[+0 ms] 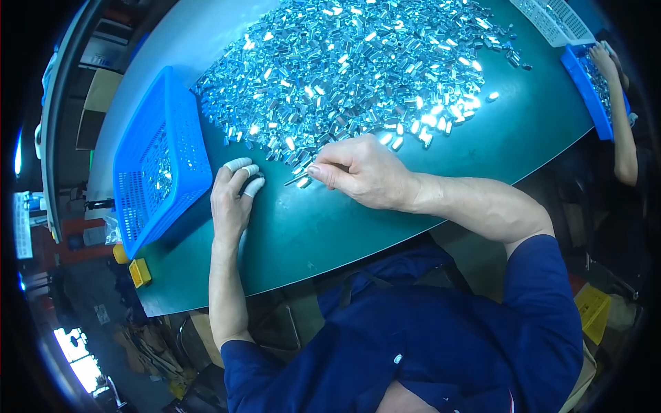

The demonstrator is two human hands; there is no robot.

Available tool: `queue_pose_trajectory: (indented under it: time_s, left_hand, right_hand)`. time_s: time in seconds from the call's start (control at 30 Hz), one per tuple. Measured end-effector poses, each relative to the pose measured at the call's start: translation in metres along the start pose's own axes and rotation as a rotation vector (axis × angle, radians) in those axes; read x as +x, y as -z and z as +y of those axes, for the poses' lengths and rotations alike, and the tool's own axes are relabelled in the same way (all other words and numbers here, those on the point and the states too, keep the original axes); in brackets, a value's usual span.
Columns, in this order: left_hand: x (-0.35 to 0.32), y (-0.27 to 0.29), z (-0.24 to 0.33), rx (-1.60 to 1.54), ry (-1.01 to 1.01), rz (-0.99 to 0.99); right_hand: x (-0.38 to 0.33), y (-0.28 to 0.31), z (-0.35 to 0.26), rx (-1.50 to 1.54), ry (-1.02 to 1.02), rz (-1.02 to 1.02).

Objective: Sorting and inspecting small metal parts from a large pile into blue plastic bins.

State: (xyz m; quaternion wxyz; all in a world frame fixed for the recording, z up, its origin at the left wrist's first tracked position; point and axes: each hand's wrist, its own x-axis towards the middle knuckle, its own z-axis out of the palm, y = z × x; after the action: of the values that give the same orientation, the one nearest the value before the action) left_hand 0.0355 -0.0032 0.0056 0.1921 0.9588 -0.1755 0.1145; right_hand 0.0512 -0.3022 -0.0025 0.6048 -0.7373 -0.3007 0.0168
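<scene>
A large heap of small shiny metal pieces point(344, 76) is spread over the green table point(310, 241). At the heap's near edge, my right hand point(368, 172) is closed in a pinch on a thin metal rod point(291, 182), which points left. A few loose pieces lie right beside its fingertips. My left hand point(231, 199) rests on the table to the left, its fingers bent but apart, with nothing visible in them. White finger covers point(253, 187) sit on several of its fingertips. Left of that hand stands a blue plastic basket point(189, 138) with some metal pieces inside.
A small yellow box point(140, 273) sits at the table's left corner. At the far right, another person's hand point(604, 63) reaches into a blue tray point(585, 89) of pieces. Behind that tray is a white basket point(544, 24). The table's curved edge runs in front of me.
</scene>
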Motion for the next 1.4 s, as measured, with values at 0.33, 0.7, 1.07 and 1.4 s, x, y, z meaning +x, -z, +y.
queue_pose_trajectory:
  time_s: [0.33, 0.7, 1.07, 1.4]
  left_hand:
    - [0.000, -0.002, 0.056, -0.219, -0.081, 0.018]
    - [0.005, -0.003, 0.067, -0.251, -0.126, 0.034]
    - [0.006, 0.005, 0.083, -0.165, -0.189, 0.050]
    - [0.006, 0.117, -0.013, 0.478, 0.091, 0.448]
  right_hand:
    - [0.000, -0.003, 0.004, -0.078, -0.036, -0.024]
    - [-0.001, -0.005, 0.005, -0.100, -0.004, -0.006]
    - [-0.002, -0.005, -0.001, -0.088, -0.002, -0.055]
    - [0.001, 0.002, -0.001, 0.071, 0.041, 0.049]
